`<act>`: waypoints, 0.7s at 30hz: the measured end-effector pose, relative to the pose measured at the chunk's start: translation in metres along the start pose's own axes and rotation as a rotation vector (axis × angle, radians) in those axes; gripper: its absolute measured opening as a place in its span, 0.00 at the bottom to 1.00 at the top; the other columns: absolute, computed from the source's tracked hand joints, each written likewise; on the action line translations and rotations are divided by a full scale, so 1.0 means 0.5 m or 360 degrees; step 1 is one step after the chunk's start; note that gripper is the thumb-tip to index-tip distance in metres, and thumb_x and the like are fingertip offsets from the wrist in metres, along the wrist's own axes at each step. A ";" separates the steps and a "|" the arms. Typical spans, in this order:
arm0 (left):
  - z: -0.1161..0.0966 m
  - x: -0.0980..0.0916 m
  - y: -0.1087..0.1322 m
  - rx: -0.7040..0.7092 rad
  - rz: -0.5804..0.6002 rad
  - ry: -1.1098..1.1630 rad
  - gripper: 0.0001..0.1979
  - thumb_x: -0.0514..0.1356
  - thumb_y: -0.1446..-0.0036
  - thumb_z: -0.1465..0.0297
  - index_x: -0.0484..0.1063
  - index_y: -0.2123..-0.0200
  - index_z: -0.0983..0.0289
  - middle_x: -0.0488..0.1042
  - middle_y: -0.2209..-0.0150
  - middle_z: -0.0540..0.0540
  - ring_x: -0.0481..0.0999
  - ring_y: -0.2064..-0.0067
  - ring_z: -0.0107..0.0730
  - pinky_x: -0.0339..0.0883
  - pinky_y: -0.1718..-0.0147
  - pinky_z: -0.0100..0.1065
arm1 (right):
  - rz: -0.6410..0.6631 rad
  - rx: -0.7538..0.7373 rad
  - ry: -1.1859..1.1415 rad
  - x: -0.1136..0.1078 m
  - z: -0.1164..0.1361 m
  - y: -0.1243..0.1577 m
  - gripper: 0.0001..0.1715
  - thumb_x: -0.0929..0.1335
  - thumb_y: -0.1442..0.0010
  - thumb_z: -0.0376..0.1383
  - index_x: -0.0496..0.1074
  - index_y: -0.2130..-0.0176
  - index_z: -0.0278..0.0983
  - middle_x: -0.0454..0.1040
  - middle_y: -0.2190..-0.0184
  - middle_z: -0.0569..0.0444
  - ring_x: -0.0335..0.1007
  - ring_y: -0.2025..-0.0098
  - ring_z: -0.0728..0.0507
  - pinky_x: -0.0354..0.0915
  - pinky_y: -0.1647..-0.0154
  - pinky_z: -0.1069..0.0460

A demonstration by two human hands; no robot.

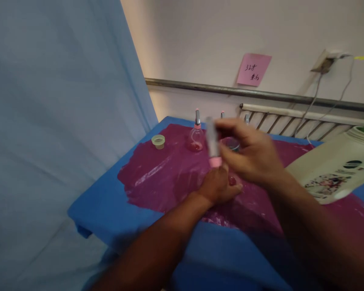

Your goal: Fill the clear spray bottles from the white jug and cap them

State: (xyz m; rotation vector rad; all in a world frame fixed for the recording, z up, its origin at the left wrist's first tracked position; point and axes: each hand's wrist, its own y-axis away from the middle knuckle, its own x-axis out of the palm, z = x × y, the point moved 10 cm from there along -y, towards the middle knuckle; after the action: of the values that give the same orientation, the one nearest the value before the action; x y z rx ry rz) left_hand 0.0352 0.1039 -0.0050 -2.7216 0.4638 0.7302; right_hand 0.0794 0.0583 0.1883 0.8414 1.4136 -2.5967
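Note:
A clear spray bottle with a pink collar and grey spray head [212, 141] stands upright before me. My left hand [216, 186] wraps round its body, which is mostly hidden behind the fingers and wrist. Beside the head, my right hand [250, 151] is closed, thumb and fingers pinching at the head's right side; motion blurs both. Another spray bottle [196, 137] with red liquid at the bottom stands behind and to the left. Two more spray heads [223, 114] show behind my right hand, their bottles largely covered by it.
A purple plastic sheet [157, 178] covers much of the blue table [100, 198]. On it sit a small pale green cup [158, 141] and a large white jug [336, 169]. A blue curtain [63, 101] hangs at the left. Wall pipe [194, 85], radiator [269, 115] and cables [317, 93] lie behind.

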 end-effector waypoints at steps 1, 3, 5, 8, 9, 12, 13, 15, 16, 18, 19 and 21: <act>-0.001 0.002 -0.001 0.0010 0.0012 -0.0040 0.41 0.74 0.42 0.60 0.70 0.27 0.59 0.81 0.34 0.67 0.80 0.31 0.71 0.74 0.29 0.67 | -0.0236 0.0047 -0.0102 -0.068 -0.008 0.007 0.21 0.74 0.29 0.35 0.81 0.39 0.49 0.87 0.46 0.54 0.86 0.47 0.39 0.83 0.40 0.38; -0.003 0.007 -0.002 0.0031 0.0039 -0.0123 0.46 0.73 0.41 0.59 0.64 0.23 0.61 0.75 0.28 0.69 0.76 0.26 0.69 0.70 0.24 0.66 | -0.0593 0.0126 -0.0213 -0.175 -0.021 0.029 0.21 0.79 0.36 0.36 0.83 0.44 0.48 0.87 0.51 0.55 0.86 0.51 0.39 0.85 0.46 0.40; 0.000 0.010 -0.003 0.0022 0.0061 -0.0160 0.50 0.73 0.40 0.58 0.60 0.19 0.61 0.71 0.24 0.70 0.73 0.23 0.67 0.68 0.22 0.64 | -0.0797 0.0192 -0.0265 -0.241 -0.030 0.052 0.20 0.82 0.41 0.36 0.85 0.49 0.48 0.86 0.53 0.54 0.86 0.52 0.37 0.85 0.49 0.39; 0.011 0.011 -0.003 -0.0022 0.0071 -0.0152 0.51 0.74 0.40 0.57 0.58 0.18 0.58 0.70 0.23 0.69 0.73 0.23 0.69 0.70 0.24 0.66 | -0.0857 0.0287 -0.0278 -0.274 -0.047 0.079 0.18 0.84 0.42 0.37 0.85 0.52 0.49 0.86 0.53 0.53 0.87 0.50 0.34 0.85 0.47 0.36; 0.014 0.010 -0.003 -0.0030 0.0068 -0.0150 0.52 0.74 0.40 0.58 0.58 0.18 0.57 0.69 0.23 0.69 0.73 0.24 0.69 0.70 0.24 0.67 | -0.0833 0.0307 -0.0267 -0.273 -0.053 0.086 0.19 0.83 0.41 0.37 0.85 0.51 0.50 0.87 0.52 0.53 0.87 0.49 0.34 0.86 0.47 0.36; 0.011 0.008 0.000 0.0008 0.0081 -0.0143 0.51 0.74 0.39 0.60 0.57 0.18 0.56 0.69 0.23 0.69 0.74 0.24 0.66 0.69 0.24 0.66 | -0.0718 0.0323 -0.0266 -0.252 -0.080 0.104 0.23 0.82 0.39 0.37 0.85 0.46 0.53 0.88 0.51 0.55 0.88 0.51 0.38 0.87 0.51 0.41; 0.008 0.007 0.000 0.0025 0.0088 -0.0140 0.50 0.74 0.38 0.59 0.57 0.19 0.57 0.70 0.24 0.69 0.74 0.24 0.66 0.70 0.25 0.65 | -0.0671 0.0335 -0.0299 -0.241 -0.093 0.109 0.24 0.82 0.39 0.37 0.84 0.44 0.53 0.89 0.51 0.56 0.89 0.53 0.39 0.86 0.54 0.43; 0.003 0.006 0.002 0.0044 0.0104 -0.0131 0.49 0.73 0.37 0.58 0.57 0.19 0.58 0.71 0.25 0.70 0.75 0.25 0.66 0.70 0.25 0.65 | -0.0566 0.0389 -0.0408 -0.215 -0.126 0.118 0.24 0.81 0.38 0.35 0.84 0.44 0.52 0.89 0.54 0.57 0.89 0.56 0.42 0.86 0.57 0.46; 0.002 0.005 0.002 0.0039 0.0110 -0.0127 0.49 0.73 0.37 0.57 0.57 0.19 0.59 0.70 0.24 0.70 0.74 0.24 0.66 0.69 0.25 0.66 | -0.0509 0.0435 -0.0469 -0.200 -0.144 0.124 0.23 0.82 0.38 0.35 0.85 0.44 0.50 0.89 0.55 0.57 0.89 0.57 0.42 0.86 0.56 0.47; 0.001 0.005 0.001 0.0020 0.0120 -0.0113 0.49 0.73 0.37 0.57 0.57 0.19 0.58 0.68 0.23 0.70 0.72 0.23 0.68 0.68 0.24 0.67 | -0.0421 0.0584 -0.0584 -0.169 -0.186 0.140 0.22 0.83 0.39 0.38 0.85 0.46 0.47 0.90 0.55 0.55 0.90 0.56 0.42 0.87 0.52 0.45; 0.000 0.006 0.001 0.0019 0.0124 -0.0106 0.49 0.73 0.37 0.58 0.57 0.19 0.58 0.68 0.22 0.70 0.72 0.23 0.68 0.68 0.24 0.67 | -0.0386 0.0691 -0.0639 -0.153 -0.209 0.152 0.23 0.85 0.40 0.40 0.85 0.46 0.47 0.90 0.55 0.54 0.90 0.56 0.41 0.87 0.48 0.44; -0.006 0.004 -0.001 0.0066 0.0098 -0.0081 0.47 0.73 0.38 0.60 0.60 0.20 0.58 0.71 0.25 0.69 0.73 0.24 0.67 0.69 0.25 0.67 | -0.0333 0.0910 -0.0761 -0.122 -0.252 0.180 0.31 0.87 0.43 0.43 0.84 0.44 0.47 0.90 0.54 0.53 0.90 0.54 0.39 0.87 0.43 0.41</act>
State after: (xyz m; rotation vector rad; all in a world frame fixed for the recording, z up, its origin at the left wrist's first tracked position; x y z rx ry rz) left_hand 0.0385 0.1027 -0.0036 -2.6540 0.5471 0.7943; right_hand 0.2130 0.0948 0.0965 0.0611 0.6711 -3.1174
